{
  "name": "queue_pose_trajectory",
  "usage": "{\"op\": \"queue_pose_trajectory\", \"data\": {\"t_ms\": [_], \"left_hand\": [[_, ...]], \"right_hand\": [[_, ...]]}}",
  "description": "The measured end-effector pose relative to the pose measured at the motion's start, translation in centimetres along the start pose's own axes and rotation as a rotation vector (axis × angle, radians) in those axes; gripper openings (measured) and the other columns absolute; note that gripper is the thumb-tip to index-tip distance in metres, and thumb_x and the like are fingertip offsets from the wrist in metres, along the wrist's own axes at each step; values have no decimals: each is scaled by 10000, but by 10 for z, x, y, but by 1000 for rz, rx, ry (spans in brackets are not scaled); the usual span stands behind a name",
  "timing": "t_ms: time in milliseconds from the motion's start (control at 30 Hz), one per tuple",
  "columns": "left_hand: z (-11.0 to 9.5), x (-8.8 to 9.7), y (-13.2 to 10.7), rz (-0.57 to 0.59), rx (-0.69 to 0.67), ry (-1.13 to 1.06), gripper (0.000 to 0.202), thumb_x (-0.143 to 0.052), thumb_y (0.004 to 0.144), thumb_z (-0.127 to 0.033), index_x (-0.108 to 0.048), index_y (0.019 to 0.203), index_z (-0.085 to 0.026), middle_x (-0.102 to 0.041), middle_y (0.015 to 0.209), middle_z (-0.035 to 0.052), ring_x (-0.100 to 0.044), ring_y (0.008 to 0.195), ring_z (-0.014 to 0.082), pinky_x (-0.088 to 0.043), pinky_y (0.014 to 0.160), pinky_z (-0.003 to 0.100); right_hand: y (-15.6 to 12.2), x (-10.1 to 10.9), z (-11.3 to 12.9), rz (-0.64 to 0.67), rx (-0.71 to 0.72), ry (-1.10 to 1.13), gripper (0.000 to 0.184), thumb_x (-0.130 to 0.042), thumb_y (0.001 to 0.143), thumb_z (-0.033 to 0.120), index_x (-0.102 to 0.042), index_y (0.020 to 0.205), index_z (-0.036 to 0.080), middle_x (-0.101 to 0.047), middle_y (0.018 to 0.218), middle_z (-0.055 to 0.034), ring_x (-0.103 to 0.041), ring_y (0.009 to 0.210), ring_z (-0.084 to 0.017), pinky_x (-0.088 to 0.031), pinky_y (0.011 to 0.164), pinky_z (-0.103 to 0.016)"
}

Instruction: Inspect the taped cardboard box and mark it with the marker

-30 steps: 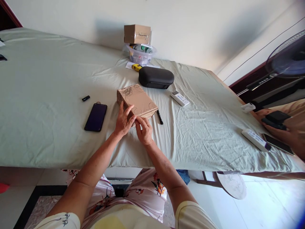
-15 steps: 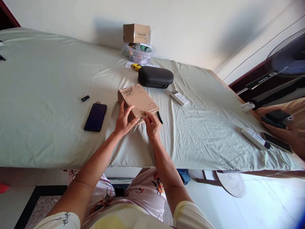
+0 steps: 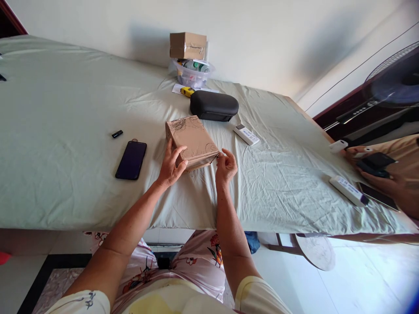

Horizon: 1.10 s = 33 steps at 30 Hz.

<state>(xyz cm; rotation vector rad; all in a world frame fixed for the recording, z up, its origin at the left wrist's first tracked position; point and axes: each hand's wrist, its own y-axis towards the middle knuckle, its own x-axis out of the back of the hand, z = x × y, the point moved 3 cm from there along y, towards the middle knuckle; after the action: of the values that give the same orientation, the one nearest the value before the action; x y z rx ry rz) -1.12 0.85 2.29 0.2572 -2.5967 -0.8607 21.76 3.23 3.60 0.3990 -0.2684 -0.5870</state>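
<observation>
A box wrapped in brown patterned paper (image 3: 192, 141) lies on a pale green sheet (image 3: 65, 131), tilted slightly at its near edge. My left hand (image 3: 170, 166) grips its near left side, with the fingers spread against the paper. My right hand (image 3: 225, 166) has its fingertips at the box's right corner, its fingers slightly apart. A black marker that lay by that corner does not show; my right hand may hide it.
A black zip case (image 3: 214, 105) and a white remote (image 3: 246, 134) lie beyond the box. A black phone (image 3: 131, 160) lies to the left. At right, another person's hand (image 3: 376, 168) holds a black object above a white power strip (image 3: 348, 191).
My right hand has moved right, from the box's near edge to its right corner. The box has turned slightly and shifted right. The black marker no longer shows.
</observation>
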Motion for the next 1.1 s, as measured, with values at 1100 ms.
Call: {"op": "queue_pose_trajectory", "data": {"t_ms": [1100], "left_hand": [[13, 18, 8, -212, 94, -6, 461, -462, 1087, -522, -625, 1410, -236, -697, 1463, 124, -630, 1417, 254, -479, 1231, 421]], "right_hand": [[-9, -17, -17, 460, -11, -250, 217, -681, 847, 395, -731, 984, 235, -760, 809, -11, -669, 735, -180, -512, 767, -319]]}}
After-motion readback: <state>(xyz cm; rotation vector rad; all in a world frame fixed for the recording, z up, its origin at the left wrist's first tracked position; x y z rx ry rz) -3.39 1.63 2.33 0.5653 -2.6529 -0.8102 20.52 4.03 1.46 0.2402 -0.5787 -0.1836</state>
